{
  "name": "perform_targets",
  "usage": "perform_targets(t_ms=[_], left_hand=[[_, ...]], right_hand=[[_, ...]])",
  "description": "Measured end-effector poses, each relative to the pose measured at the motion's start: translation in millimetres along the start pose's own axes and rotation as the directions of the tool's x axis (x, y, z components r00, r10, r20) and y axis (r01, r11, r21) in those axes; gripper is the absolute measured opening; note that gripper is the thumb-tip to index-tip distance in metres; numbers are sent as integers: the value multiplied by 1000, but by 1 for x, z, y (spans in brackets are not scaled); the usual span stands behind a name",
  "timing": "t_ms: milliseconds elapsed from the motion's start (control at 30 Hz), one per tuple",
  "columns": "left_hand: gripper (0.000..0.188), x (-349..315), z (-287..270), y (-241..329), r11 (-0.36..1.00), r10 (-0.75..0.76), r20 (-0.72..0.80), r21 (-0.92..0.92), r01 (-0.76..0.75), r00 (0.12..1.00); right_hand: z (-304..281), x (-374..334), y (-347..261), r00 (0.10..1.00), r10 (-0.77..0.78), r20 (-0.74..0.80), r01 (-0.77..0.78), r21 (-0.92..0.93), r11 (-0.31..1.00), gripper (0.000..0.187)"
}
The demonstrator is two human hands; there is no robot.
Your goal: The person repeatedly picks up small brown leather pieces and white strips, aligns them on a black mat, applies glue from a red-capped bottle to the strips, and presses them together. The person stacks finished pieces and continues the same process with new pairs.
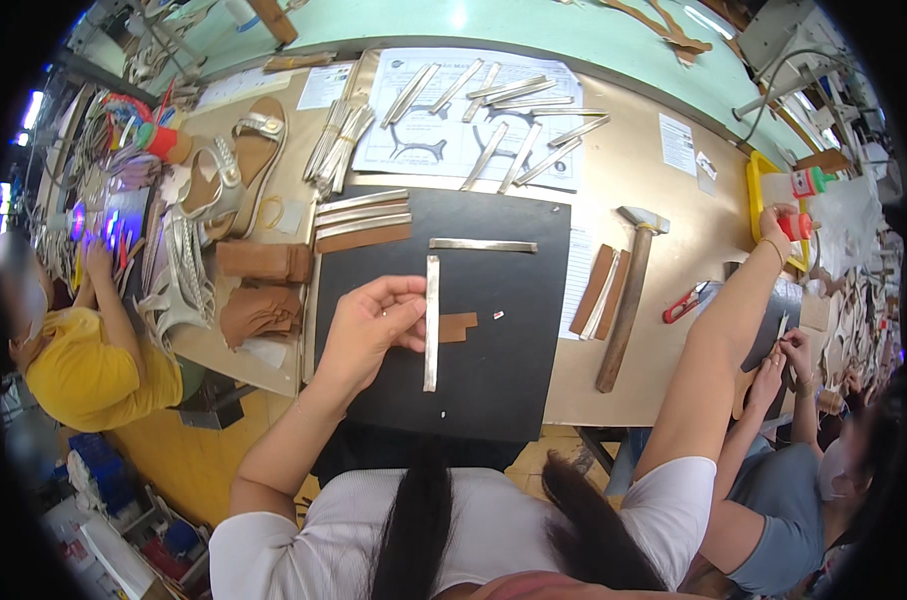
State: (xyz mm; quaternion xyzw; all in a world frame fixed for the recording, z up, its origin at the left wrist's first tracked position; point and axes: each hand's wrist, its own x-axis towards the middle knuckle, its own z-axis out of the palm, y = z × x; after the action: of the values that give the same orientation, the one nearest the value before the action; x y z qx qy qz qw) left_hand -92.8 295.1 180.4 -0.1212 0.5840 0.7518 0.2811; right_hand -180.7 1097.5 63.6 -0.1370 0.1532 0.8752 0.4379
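My left hand (pixel 374 325) pinches a narrow metallic strap (pixel 432 350) upright over the black mat (pixel 374 400). Just behind the strap lies a small brown leather piece (pixel 461 326). Beyond it, another metallic strap (pixel 484 245) rests crosswise on the mat. Brown leather pieces with metallic straps (pixel 364 220) lie at the mat's far left corner. Stretched out to the far right, my right hand (pixel 774 222) is closed round a bottle with a red cap (pixel 798 226) at the yellow tray (pixel 758 195). Part of that bottle is hidden by the hand.
A hammer (pixel 631 290) lies right of the mat, beside a leather piece with straps (pixel 602 292) and a red cutter (pixel 682 306). Several straps cover a printed sheet (pixel 374 150) at the back. Sandals (pixel 259 155) and leather stacks (pixel 264 262) stand left. People work on both sides.
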Motion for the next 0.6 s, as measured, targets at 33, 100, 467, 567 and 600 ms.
perform_targets(t_ms=[33,100,467,567,600], left_hand=[[26,0,1,0,1000,18,3,-23,-17,1000],[31,-1,2,-1,998,35,9,-54,-34,999],[47,-24,-6,-1,971,168,66,-181,-154,983],[47,-36,-13,-5,953,247,63,-197,-230,967],[50,-39,-15,-6,941,273,65,-225,-252,960]], right_hand=[[-1,-5,3,999,36,-5,-36,16,999,23],[-2,-32,10,997,46,-67,-49,-52,997,27],[-104,-444,231,637,771,6,222,-959,-177,19],[-137,-537,246,442,839,-318,6,-934,-357,20],[-146,-559,247,394,844,-365,-98,-929,-356,20]])
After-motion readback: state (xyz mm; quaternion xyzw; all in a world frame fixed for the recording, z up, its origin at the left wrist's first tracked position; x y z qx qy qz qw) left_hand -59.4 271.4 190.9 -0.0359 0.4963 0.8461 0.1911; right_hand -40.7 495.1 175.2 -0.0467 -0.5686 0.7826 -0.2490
